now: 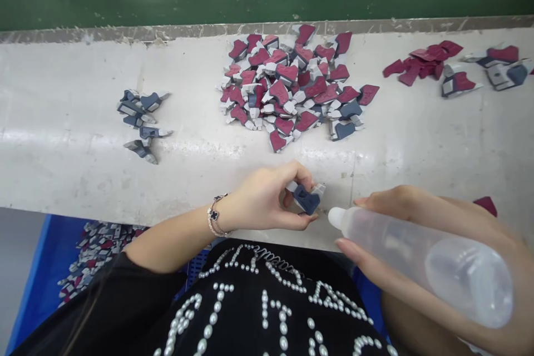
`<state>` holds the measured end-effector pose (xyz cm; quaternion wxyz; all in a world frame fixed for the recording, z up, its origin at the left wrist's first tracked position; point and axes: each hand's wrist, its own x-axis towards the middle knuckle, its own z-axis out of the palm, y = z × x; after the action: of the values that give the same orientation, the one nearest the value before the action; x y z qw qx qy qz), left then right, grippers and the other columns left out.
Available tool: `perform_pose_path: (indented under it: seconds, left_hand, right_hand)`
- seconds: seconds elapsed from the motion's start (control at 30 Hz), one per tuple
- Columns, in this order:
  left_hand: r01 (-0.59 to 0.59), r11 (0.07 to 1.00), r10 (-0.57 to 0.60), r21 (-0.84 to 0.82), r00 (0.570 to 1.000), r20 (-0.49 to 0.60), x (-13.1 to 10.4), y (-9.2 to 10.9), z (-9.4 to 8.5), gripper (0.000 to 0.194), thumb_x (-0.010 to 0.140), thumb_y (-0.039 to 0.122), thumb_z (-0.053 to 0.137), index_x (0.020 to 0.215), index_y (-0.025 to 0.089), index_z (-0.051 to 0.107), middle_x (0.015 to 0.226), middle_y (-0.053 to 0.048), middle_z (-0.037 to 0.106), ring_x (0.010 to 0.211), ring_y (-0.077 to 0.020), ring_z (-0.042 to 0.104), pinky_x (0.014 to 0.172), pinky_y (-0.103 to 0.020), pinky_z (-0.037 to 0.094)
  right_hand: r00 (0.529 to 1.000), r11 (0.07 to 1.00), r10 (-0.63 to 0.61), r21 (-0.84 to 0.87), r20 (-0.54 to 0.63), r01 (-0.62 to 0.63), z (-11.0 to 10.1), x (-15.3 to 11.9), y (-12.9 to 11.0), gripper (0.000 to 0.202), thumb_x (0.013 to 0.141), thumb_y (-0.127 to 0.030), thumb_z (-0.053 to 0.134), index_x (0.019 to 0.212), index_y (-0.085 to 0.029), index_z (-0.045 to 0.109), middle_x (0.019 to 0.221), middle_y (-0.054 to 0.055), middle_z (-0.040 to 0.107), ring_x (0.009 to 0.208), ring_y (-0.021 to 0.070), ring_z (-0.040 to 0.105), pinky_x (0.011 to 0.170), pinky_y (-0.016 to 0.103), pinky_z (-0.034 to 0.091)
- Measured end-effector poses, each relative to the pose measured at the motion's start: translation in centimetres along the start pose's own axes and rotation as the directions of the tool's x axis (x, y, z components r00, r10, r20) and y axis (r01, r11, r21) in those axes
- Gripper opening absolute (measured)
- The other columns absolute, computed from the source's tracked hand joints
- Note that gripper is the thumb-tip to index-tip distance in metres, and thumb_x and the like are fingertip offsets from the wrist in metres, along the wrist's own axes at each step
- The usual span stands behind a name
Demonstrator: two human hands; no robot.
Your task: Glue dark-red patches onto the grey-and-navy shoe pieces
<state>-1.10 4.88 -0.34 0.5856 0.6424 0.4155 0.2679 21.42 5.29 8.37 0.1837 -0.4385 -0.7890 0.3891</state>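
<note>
The left hand (271, 197) has thumb and fingers clamped on a small dark-blue and white plastic part (307, 198), which sticks out from the fingertips at the hand's three o'clock, over the near edge of the white counter (187, 178). The right hand (450, 256) is wrapped around a translucent white plastic squeeze bottle (417, 256); its rounded tip points to ten o'clock and lies near the part, apart from it, at the part's four o'clock. A heap of maroon, white and blue plastic pieces (292, 83) lies at twelve o'clock from the left hand, and a small cluster of blue-grey pieces (144, 122) at ten o'clock.
</note>
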Motion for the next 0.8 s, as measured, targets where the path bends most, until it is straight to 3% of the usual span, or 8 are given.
perform_pose_path:
  seconds: [0.2, 0.6, 0.8]
  left_hand:
    - [0.000, 1.000, 0.000, 0.017, 1.000, 0.018, 0.02, 0.11, 0.15, 0.037, 0.076, 0.032, 0.079, 0.100, 0.020, 0.054, 0.099, -0.004, 0.073, 0.069, -0.0119, 0.065, 0.060, -0.025, 0.051]
    - [0.024, 1.000, -0.024, -0.002, 0.998, 0.064, 0.05, 0.33, 0.06, 0.037, 0.074, 0.033, 0.081, 0.098, 0.020, 0.056, 0.096, -0.005, 0.071, 0.075, -0.0153, 0.066, 0.058, -0.024, 0.049]
    - [0.032, 0.999, -0.032, 0.006, 0.996, 0.083, 0.10, 0.39, -0.06, 0.039, 0.073, 0.034, 0.081, 0.100, 0.020, 0.056, 0.094, -0.004, 0.069, 0.077, -0.0157, 0.065, 0.059, -0.024, 0.051]
  right_hand:
    - [0.996, 0.997, 0.079, 0.026, -0.037, -0.078, -0.19, -0.13, -0.14, 0.026, 0.088, -0.048, 0.073, 0.081, -0.030, 0.056, 0.057, -0.009, 0.063, 0.039, 0.0128, 0.055, 0.040, 0.028, 0.044]
    - [0.999, 0.999, 0.039, 0.035, 0.028, -0.040, -0.07, 0.33, -0.28, 0.016, 0.093, -0.039, 0.067, 0.090, -0.030, 0.054, 0.059, -0.010, 0.062, 0.040, 0.0129, 0.057, 0.041, 0.029, 0.044]
    - [0.999, 0.999, 0.028, 0.045, 0.025, -0.029, 0.05, 0.29, -0.55, 0.020, 0.093, -0.037, 0.068, 0.084, -0.030, 0.052, 0.059, -0.009, 0.062, 0.041, 0.0130, 0.056, 0.040, 0.029, 0.044]
